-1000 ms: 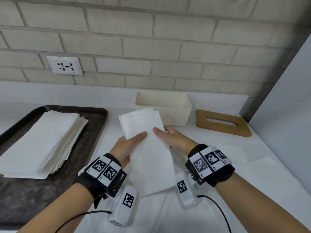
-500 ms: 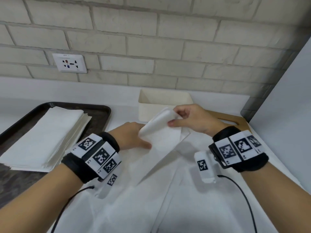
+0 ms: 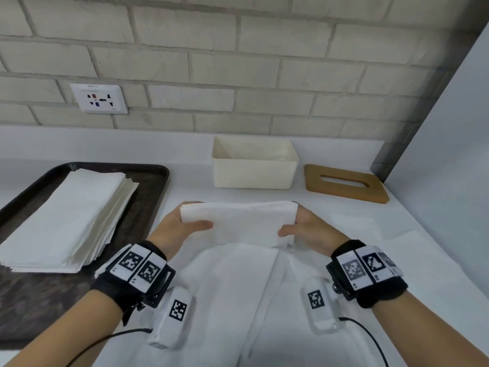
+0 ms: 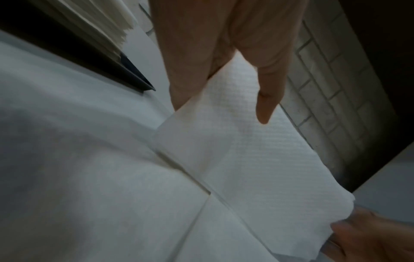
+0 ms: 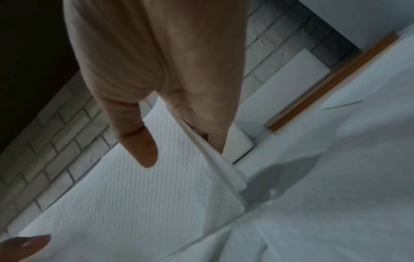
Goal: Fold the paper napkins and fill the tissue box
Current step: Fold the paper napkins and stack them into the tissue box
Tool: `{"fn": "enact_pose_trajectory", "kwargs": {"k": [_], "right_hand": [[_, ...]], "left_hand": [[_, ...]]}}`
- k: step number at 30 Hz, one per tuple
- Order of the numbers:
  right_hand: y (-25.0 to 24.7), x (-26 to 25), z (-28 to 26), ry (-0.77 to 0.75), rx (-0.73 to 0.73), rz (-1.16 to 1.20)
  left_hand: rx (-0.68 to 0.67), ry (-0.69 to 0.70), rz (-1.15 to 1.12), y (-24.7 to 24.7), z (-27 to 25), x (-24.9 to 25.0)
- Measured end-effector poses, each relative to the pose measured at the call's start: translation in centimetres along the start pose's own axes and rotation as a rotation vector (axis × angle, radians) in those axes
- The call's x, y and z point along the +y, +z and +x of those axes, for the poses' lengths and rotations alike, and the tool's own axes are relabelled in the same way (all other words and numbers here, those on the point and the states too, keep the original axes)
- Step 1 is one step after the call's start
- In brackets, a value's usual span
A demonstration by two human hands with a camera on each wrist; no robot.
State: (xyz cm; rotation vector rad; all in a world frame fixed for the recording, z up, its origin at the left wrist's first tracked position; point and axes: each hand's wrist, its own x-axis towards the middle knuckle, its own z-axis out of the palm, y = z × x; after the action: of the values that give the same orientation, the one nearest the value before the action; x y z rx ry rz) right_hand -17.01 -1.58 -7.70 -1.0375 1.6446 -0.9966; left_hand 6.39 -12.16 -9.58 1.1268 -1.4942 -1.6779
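Note:
A folded white napkin (image 3: 243,222) is held flat and crosswise above the counter, in front of the cream tissue box (image 3: 254,170). My left hand (image 3: 182,226) pinches its left end, thumb on top and fingers beneath. My right hand (image 3: 301,229) pinches the right end the same way. In the left wrist view the thumb lies on the napkin (image 4: 244,150); the right wrist view shows the napkin (image 5: 139,195) with its layered edge between thumb and fingers. The box stands open at the top, its inside mostly hidden.
A dark tray (image 3: 148,197) at the left carries a stack of flat napkins (image 3: 68,221). The wooden slotted lid (image 3: 344,186) lies right of the box. Unfolded white sheets (image 3: 238,300) lie on the counter under my hands. A brick wall rises behind, a grey panel at the right.
The napkin stood lengthwise a second ago; it was folded over by my right hand and now lies crosswise, held at both ends. Both hands moved apart to its sides.

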Motion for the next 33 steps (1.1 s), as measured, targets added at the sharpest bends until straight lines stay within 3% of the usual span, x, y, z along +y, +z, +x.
{"fn": "enact_pose_trajectory", "kwargs": {"k": [5, 14, 23, 26, 30, 33], "right_hand": [[0.1, 0.7, 0.1, 0.037, 0.016, 0.056], [-0.7, 0.6, -0.5, 0.062, -0.161, -0.103], [0.5, -0.1, 1.1, 0.135, -0.238, -0.128], [0.9, -0.5, 1.7, 0.142, -0.219, -0.125], [0.2, -0.5, 2.6, 0.112, -0.026, -0.048], [-0.8, -2.1, 3.1, 0.018, 0.034, 0.084]], "left_hand": [[-0.046, -0.042, -0.023, 0.1, 0.4, -0.9], [-0.025, -0.013, -0.117, -0.1, 1.0, -1.1], [-0.251, -0.068, 0.017, -0.4, 2.2, -1.6], [-0.160, -0.111, 0.055, -0.5, 2.4, -1.5], [-0.044, -0.085, 0.093, -0.2, 2.1, -0.1], [0.028, -0.040, -0.018, 0.5, 3.0, 2.6]]}}
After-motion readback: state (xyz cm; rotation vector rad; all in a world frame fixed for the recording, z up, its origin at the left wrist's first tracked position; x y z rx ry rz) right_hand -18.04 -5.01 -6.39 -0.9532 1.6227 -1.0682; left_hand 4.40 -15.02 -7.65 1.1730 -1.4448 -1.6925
